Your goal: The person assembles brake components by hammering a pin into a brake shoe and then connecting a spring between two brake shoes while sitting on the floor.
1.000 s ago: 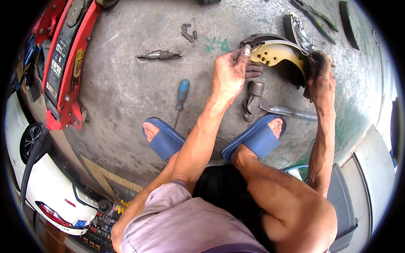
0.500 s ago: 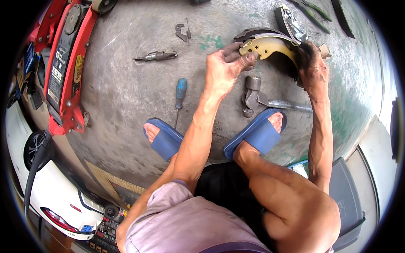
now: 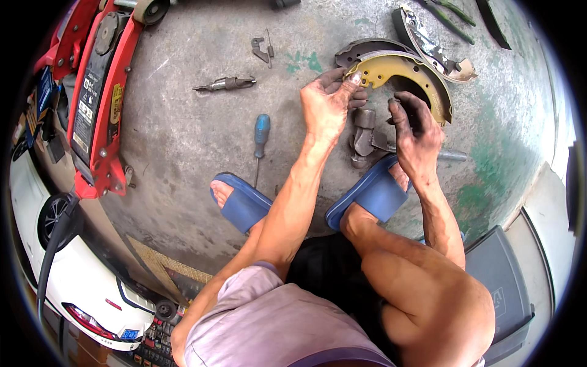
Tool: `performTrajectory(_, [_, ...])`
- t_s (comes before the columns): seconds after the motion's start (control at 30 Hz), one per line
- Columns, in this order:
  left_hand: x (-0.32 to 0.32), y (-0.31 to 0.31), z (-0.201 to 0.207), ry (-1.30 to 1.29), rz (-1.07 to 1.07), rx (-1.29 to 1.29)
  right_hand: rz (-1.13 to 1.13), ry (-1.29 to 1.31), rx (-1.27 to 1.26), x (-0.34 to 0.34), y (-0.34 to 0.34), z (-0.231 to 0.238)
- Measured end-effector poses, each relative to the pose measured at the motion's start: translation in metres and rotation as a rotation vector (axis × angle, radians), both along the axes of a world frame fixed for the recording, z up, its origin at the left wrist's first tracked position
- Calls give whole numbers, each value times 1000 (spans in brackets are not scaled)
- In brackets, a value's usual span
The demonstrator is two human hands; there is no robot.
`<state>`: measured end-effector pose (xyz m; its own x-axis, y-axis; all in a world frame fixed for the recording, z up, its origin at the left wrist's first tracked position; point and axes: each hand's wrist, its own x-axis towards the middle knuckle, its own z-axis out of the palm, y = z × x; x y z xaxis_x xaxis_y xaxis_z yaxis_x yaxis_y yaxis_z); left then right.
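Observation:
My left hand point(image 3: 330, 101) grips the left end of a curved yellow brake shoe point(image 3: 422, 75), thumb on its face. The shoe is raised off the ground and its right end hangs free. Below its inner curve my right hand point(image 3: 417, 128) is closed, thumb and fingertips pinched; whatever they hold is too small to make out. Just behind the yellow shoe lies a dark brake shoe point(image 3: 367, 46). Another worn brake shoe point(image 3: 422, 40) rests on the floor farther right. Under my hands a steel hammer-like tool point(image 3: 364, 137) lies, its handle partly hidden by my right hand.
On the concrete floor lie a blue screwdriver point(image 3: 262, 131), a threaded metal adjuster point(image 3: 225, 84), a small lever with a wire point(image 3: 263, 50) and green-handled pliers point(image 3: 449, 21). A red floor jack point(image 3: 101, 104) stands left. A grey bin lid point(image 3: 498, 293) is at right.
My right hand has let go of the shoe's right end and moved left and down, now pinched beneath it. My left hand still holds the yellow shoe, which has turned slightly.

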<state>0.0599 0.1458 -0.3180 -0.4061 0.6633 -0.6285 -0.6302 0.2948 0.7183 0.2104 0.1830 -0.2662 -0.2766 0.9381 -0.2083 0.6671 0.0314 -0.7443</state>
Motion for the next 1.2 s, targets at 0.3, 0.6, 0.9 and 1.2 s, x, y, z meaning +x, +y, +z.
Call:
performTrajectory(0.3, [5,4,-2,-74,38,14,-664,889,-1044,-2,19,-47])
performTrajectory(0.6, [-1,-1,0,-118,45,8,-559,1206,-1195,4,24,-81])
performTrajectory(0.9, [0,0,1,-147,44,15,-476,1139,-1198,5,27,-72])
performTrajectory(1.2, [0,0,10,-156,79,57,-388,1172,-1166,7,28,-78])
